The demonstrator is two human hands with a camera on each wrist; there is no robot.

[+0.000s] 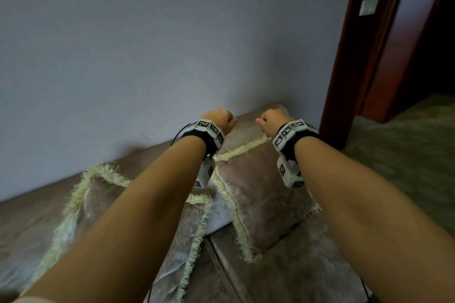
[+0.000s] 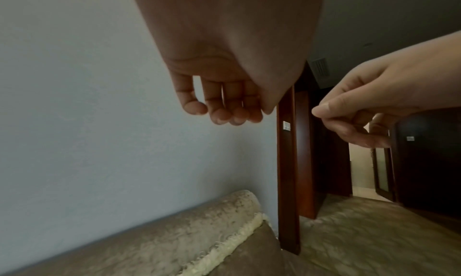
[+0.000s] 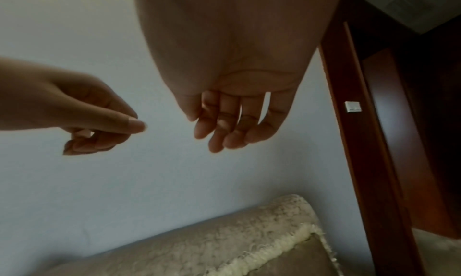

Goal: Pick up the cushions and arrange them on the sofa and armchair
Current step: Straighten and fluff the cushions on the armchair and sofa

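Note:
Two taupe velvet cushions with cream fringe lean on the sofa (image 1: 299, 275). One cushion (image 1: 262, 189) stands on the right, by the sofa's end. The other cushion (image 1: 98, 202) lies to the left, partly under my left forearm. My left hand (image 1: 220, 120) and right hand (image 1: 269, 122) hover side by side above the right cushion's top edge, near the backrest. Both hold nothing. In the left wrist view the left hand's fingers (image 2: 224, 110) hang loosely curled. In the right wrist view the right hand's fingers (image 3: 224, 130) hang relaxed above the cushion's fringe (image 3: 276, 246).
A plain pale wall (image 1: 147, 44) runs behind the sofa. A dark red wooden door frame (image 1: 354, 61) with a white switch (image 1: 368, 7) stands just right of the sofa's end. Beyond it is patterned carpet (image 1: 403, 145) and a doorway.

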